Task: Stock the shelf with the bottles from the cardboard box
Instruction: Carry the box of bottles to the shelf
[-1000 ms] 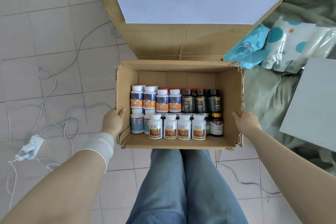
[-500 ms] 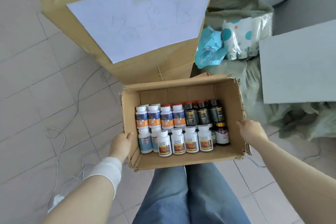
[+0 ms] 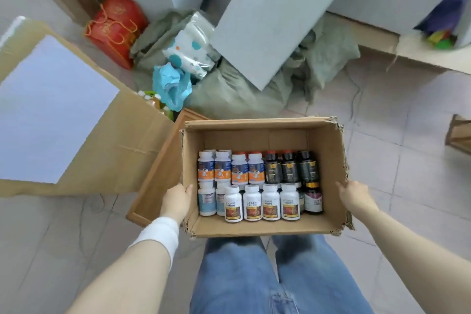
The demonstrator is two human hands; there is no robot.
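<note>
- Cardboard box [image 3: 328,150]: open-topped, held over the person's jeans [image 3: 254,275]. Bottles [image 3: 252,202] stand upright inside in two rows, dark ones rear right.
- Left hand [image 3: 175,197]: grasps the left wall, thumb at its rim.
- Right hand [image 3: 353,194]: grasps the right wall; fingers hidden behind it.

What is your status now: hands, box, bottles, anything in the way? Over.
Left hand and right hand grip the cardboard box by its sides. Bottles inside, two rows. Larger box close on the left, cloth pile ahead.
</note>
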